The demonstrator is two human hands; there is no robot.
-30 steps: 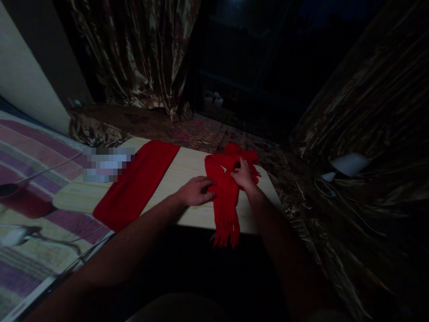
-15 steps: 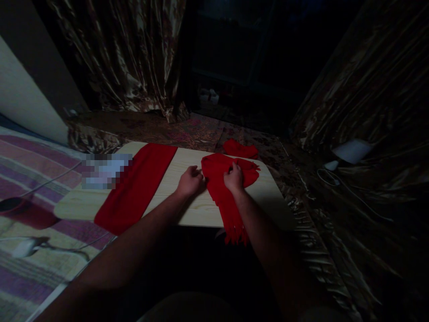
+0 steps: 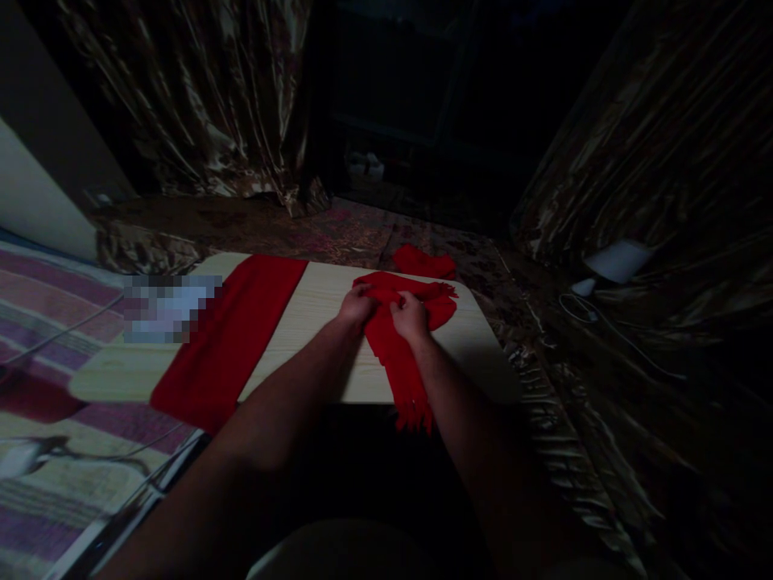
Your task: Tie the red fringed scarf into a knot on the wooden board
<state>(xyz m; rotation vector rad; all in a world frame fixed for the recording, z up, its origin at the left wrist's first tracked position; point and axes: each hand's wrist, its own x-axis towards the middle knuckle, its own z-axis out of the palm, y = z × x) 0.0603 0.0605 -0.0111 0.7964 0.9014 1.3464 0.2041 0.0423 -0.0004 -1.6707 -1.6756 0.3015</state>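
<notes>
A red fringed scarf [image 3: 395, 354] lies bunched on the right part of a pale wooden board [image 3: 320, 322], its tasselled end hanging over the near edge. My left hand [image 3: 356, 307] is closed on the scarf's upper left fold. My right hand [image 3: 409, 316] pinches the cloth just beside it. A second red scarf [image 3: 233, 338] lies flat and folded across the left half of the board. A small red piece of cloth [image 3: 423, 262] rests beyond the board's far edge.
Shiny patterned curtains [image 3: 199, 97] hang behind and to the right. A striped mat [image 3: 48, 298] with cables lies at the left. A white object with a cord [image 3: 616, 262] sits at the right. The room is dim.
Both hands have moved up the scarf and drawn together at its upper fold. The scarf's top has been gathered, leaving a separate red piece beyond the board.
</notes>
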